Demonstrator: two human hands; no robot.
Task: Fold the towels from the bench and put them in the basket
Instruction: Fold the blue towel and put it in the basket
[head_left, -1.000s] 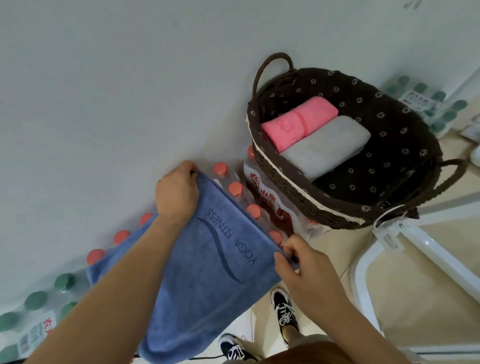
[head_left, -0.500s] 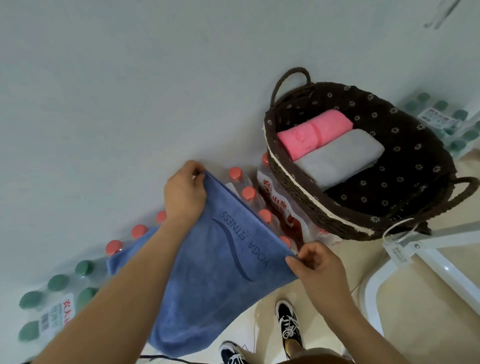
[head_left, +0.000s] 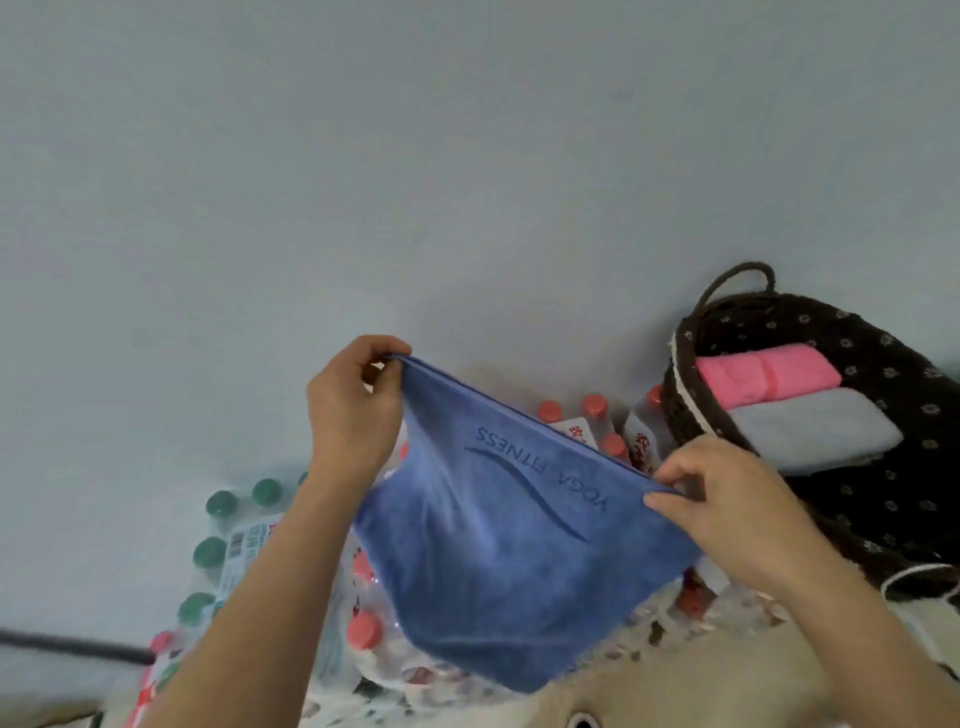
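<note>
A blue towel (head_left: 498, 561) printed "YOGA FITNESS" hangs doubled over in the air in front of me. My left hand (head_left: 350, 410) pinches its upper left corner. My right hand (head_left: 727, 499) pinches the upper right corner, so the top edge runs taut between them. At the right stands a dark woven basket (head_left: 883, 519) with a flowered lining and a loop handle. Inside it lie a folded pink towel (head_left: 769, 371) and a folded grey towel (head_left: 815, 428), side by side. The bench is out of view.
Shrink-wrapped packs of water bottles stand on the floor against the pale wall (head_left: 363, 156): red-capped ones (head_left: 592, 421) behind the towel, green-capped ones (head_left: 223, 525) at the left. A white tag (head_left: 930, 613) hangs off the basket. A shoe tip (head_left: 582, 719) shows at the bottom edge.
Both hands lifted the blue towel higher and pulled its top edge straight. The view swung left, so the basket now sits at the right edge.
</note>
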